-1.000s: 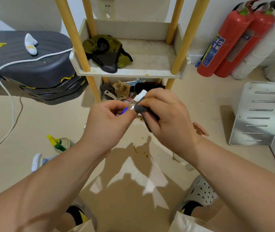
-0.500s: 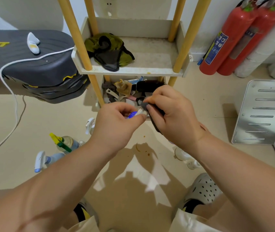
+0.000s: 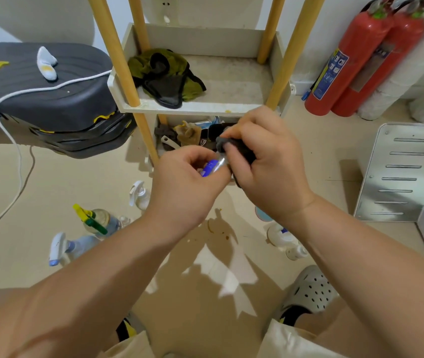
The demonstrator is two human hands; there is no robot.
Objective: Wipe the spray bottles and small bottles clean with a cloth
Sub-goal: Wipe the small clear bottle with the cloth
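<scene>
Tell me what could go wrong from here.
The left hand only pinches the small bottle while the right hand presses the cloth against it, so it may slip and drop. The bottles beside the shoe could get kicked over.

Bare floor (image 3: pixel 205 254) lies open mid-scene; spray bottles (image 3: pixel 94 220) crowd its left, small bottles (image 3: pixel 278 233) its right, shelf (image 3: pixel 192 108) ahead.

the person wears a grey perforated clog (image 3: pixel 309 288) over a black-and-yellow sock (image 3: pixel 293 312), lower right; cream shorts (image 3: pixel 291 342) along the bottom edge.
</scene>
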